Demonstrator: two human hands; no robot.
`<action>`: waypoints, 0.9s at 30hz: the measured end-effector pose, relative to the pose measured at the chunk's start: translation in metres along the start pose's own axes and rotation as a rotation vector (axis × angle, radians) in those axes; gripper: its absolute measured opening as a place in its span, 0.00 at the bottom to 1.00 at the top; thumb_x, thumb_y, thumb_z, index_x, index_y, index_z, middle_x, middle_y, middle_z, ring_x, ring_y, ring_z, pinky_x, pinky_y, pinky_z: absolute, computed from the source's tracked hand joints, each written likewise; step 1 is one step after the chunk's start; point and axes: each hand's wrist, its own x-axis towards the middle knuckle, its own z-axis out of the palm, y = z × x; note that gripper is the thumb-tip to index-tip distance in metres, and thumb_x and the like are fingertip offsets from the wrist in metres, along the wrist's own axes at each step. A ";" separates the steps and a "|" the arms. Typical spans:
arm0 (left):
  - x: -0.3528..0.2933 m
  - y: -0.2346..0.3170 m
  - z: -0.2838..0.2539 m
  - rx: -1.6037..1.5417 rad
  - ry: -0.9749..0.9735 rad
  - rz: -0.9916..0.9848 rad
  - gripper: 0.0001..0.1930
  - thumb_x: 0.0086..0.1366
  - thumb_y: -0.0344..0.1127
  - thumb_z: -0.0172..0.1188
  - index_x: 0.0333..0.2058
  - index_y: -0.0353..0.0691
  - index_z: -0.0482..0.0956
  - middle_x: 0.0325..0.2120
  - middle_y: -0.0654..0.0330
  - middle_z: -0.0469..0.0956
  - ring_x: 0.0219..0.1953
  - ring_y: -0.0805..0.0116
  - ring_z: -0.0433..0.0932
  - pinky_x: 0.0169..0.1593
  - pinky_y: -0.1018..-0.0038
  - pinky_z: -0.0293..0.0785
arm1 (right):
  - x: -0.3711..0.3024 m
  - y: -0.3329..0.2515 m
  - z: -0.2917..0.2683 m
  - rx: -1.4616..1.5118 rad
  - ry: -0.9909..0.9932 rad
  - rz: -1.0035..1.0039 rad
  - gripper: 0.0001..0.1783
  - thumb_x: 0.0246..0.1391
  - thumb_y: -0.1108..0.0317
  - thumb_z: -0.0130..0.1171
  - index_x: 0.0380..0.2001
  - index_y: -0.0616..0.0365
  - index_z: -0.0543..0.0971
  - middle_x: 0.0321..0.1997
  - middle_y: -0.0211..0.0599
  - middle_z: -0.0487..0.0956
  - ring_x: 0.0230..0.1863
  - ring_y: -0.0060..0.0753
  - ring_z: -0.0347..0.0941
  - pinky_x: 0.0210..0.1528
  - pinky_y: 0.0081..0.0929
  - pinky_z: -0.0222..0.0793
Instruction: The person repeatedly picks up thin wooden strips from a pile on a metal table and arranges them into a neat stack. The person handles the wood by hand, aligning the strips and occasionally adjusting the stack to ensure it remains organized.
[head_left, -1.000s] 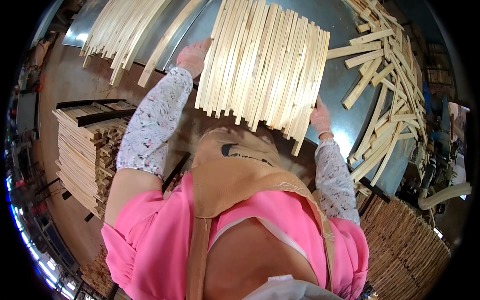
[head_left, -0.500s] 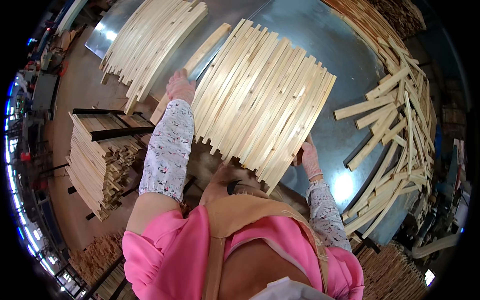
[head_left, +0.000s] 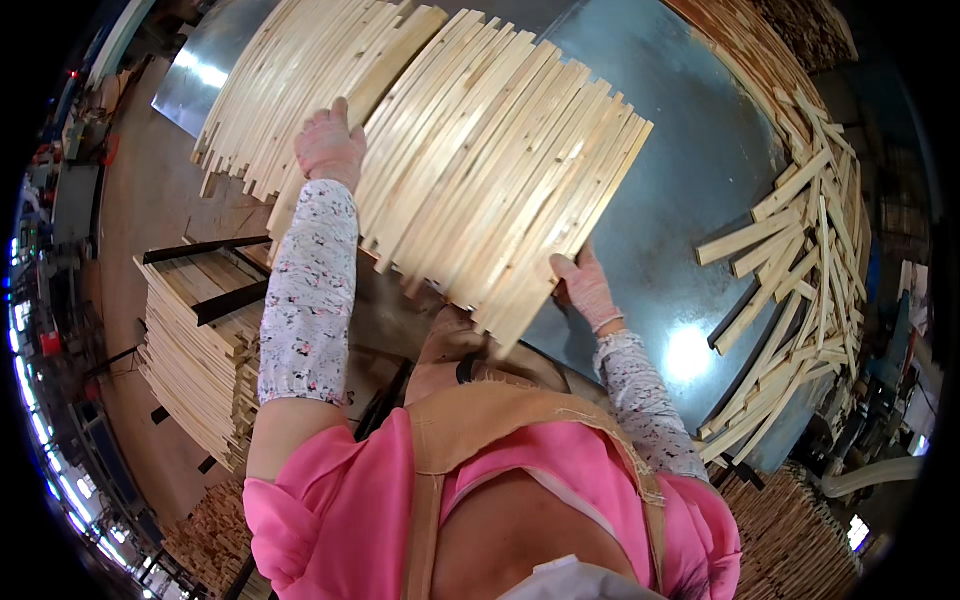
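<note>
A row of pale wooden strips (head_left: 480,165) lies side by side on the metal table, its near ends uneven and jutting past the edge. My left hand (head_left: 332,150) is closed over a single wider strip (head_left: 398,65) between this row and a second row of strips (head_left: 290,90) on the left. At the row's right side, my right hand (head_left: 588,285) grips the outermost strip near its near end. The right thumb lies against the strip; its other fingers are partly hidden. Both hands wear pale pinkish gloves.
Loose strips (head_left: 800,270) lie in a jumbled heap on the right of the metal table (head_left: 690,230). A stack of strips (head_left: 195,350) stands below left beside dark metal bars (head_left: 230,300). More bundled wood (head_left: 780,530) sits at lower right.
The row has shifted left, along with the single strip, closing the gap to the left row. Both hands moved left; the right hand also rose along the row's edge and shows more.
</note>
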 end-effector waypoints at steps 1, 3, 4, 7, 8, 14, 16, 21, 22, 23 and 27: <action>0.019 -0.003 -0.016 0.002 -0.126 -0.015 0.30 0.71 0.53 0.62 0.68 0.52 0.70 0.56 0.54 0.80 0.60 0.52 0.79 0.59 0.54 0.79 | 0.003 -0.017 0.014 -0.188 0.024 0.060 0.47 0.65 0.47 0.63 0.77 0.62 0.60 0.57 0.63 0.84 0.56 0.60 0.84 0.57 0.44 0.78; 0.031 -0.016 -0.025 -0.069 -0.072 0.011 0.31 0.71 0.53 0.62 0.68 0.52 0.70 0.57 0.54 0.80 0.61 0.52 0.79 0.59 0.55 0.79 | 0.012 -0.026 0.025 -0.381 0.072 0.105 0.47 0.65 0.41 0.60 0.77 0.59 0.62 0.57 0.65 0.84 0.57 0.67 0.82 0.57 0.49 0.77; 0.032 -0.021 -0.025 -0.110 -0.041 0.019 0.31 0.71 0.54 0.62 0.69 0.52 0.70 0.57 0.53 0.80 0.61 0.52 0.79 0.59 0.55 0.79 | 0.014 -0.024 0.021 -0.341 0.057 0.059 0.47 0.65 0.39 0.59 0.77 0.58 0.62 0.57 0.65 0.84 0.57 0.69 0.82 0.57 0.51 0.77; 0.006 -0.020 -0.013 -0.273 -0.110 0.051 0.32 0.71 0.54 0.63 0.69 0.52 0.70 0.58 0.52 0.79 0.62 0.51 0.78 0.61 0.55 0.79 | 0.014 -0.064 0.004 -0.411 0.093 0.042 0.43 0.66 0.42 0.61 0.74 0.59 0.67 0.57 0.63 0.84 0.58 0.68 0.81 0.60 0.49 0.75; 0.000 -0.015 -0.007 -0.260 -0.177 0.059 0.33 0.70 0.54 0.63 0.70 0.52 0.70 0.58 0.52 0.79 0.62 0.50 0.78 0.62 0.55 0.77 | 0.016 -0.081 -0.002 -0.470 0.119 0.056 0.41 0.66 0.44 0.62 0.72 0.60 0.69 0.57 0.61 0.85 0.59 0.67 0.80 0.61 0.47 0.75; -0.048 0.011 0.035 -0.367 0.116 0.366 0.32 0.67 0.52 0.67 0.67 0.48 0.74 0.59 0.53 0.78 0.65 0.47 0.74 0.73 0.49 0.67 | 0.164 -0.181 -0.007 -0.778 0.338 -0.441 0.28 0.66 0.49 0.58 0.63 0.51 0.80 0.52 0.53 0.85 0.55 0.59 0.80 0.58 0.51 0.75; -0.065 0.013 0.053 -0.488 0.243 0.452 0.30 0.64 0.47 0.71 0.63 0.46 0.79 0.61 0.55 0.77 0.67 0.47 0.72 0.75 0.48 0.64 | 0.227 -0.223 0.014 -0.877 0.273 -0.556 0.25 0.67 0.51 0.56 0.61 0.51 0.80 0.56 0.49 0.84 0.60 0.57 0.77 0.62 0.49 0.73; -0.070 0.015 0.063 -0.463 0.260 0.460 0.28 0.66 0.47 0.70 0.63 0.46 0.79 0.63 0.57 0.76 0.70 0.48 0.70 0.77 0.46 0.62 | 0.355 -0.268 0.055 -1.165 0.232 -0.675 0.27 0.67 0.45 0.54 0.62 0.45 0.82 0.59 0.41 0.85 0.64 0.52 0.77 0.68 0.50 0.71; -0.072 0.015 0.061 -0.468 0.261 0.466 0.28 0.66 0.47 0.70 0.63 0.46 0.79 0.63 0.58 0.76 0.70 0.49 0.70 0.77 0.46 0.62 | 0.361 -0.271 0.060 -1.177 0.196 -0.621 0.27 0.67 0.45 0.54 0.61 0.45 0.82 0.60 0.40 0.84 0.65 0.52 0.76 0.68 0.50 0.70; -0.069 0.016 0.059 -0.504 0.289 0.463 0.27 0.67 0.47 0.69 0.63 0.46 0.79 0.62 0.58 0.77 0.70 0.49 0.71 0.76 0.46 0.63 | 0.368 -0.277 0.060 -1.190 0.163 -0.563 0.28 0.67 0.44 0.53 0.61 0.44 0.83 0.61 0.40 0.84 0.66 0.52 0.76 0.69 0.51 0.70; -0.080 0.013 0.053 -0.511 0.235 0.317 0.26 0.67 0.46 0.69 0.61 0.47 0.80 0.57 0.58 0.80 0.62 0.51 0.75 0.71 0.49 0.68 | 0.351 -0.309 0.056 -0.943 0.013 -0.513 0.29 0.67 0.41 0.56 0.62 0.45 0.84 0.65 0.40 0.84 0.63 0.48 0.79 0.67 0.41 0.73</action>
